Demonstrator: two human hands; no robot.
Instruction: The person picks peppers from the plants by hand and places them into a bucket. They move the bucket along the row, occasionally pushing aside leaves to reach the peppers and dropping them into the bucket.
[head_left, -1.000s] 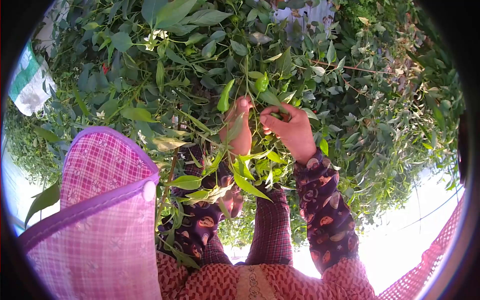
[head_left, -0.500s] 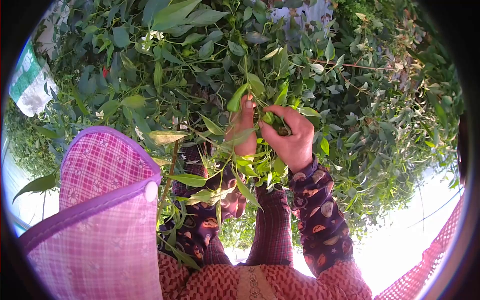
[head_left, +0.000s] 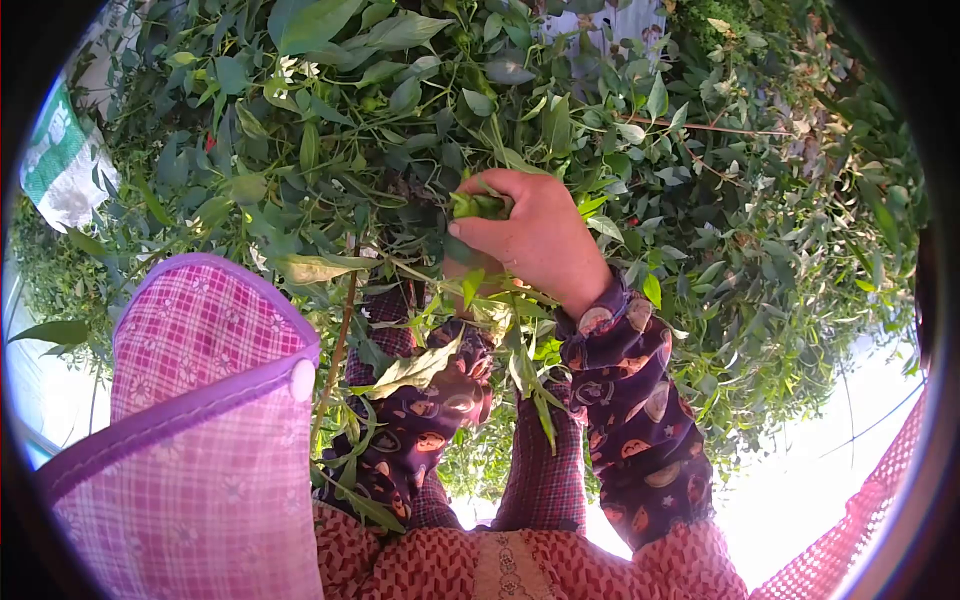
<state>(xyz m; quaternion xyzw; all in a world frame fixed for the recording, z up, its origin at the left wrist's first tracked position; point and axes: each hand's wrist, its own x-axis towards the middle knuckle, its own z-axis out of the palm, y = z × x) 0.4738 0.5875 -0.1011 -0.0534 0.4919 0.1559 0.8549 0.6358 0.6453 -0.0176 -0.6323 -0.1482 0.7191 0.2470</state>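
Leafy green pepper plants fill the space before me. My right hand is curled around green peppers, which show between its thumb and fingers. My left hand is below and behind it, mostly covered by my right hand and leaves, so its fingers cannot be made out. A pale yellowish leaf hangs just below the hands, in front of my left sleeve.
Pink checked cloth with a purple edge takes up the lower left. A green and white sack is at the upper left. A thin reddish stem or cord crosses the foliage at the upper right.
My right hand has moved left and slightly up, now overlapping my left hand. My left hand's raised thumb is no longer visible. Leaves near the hands have shifted.
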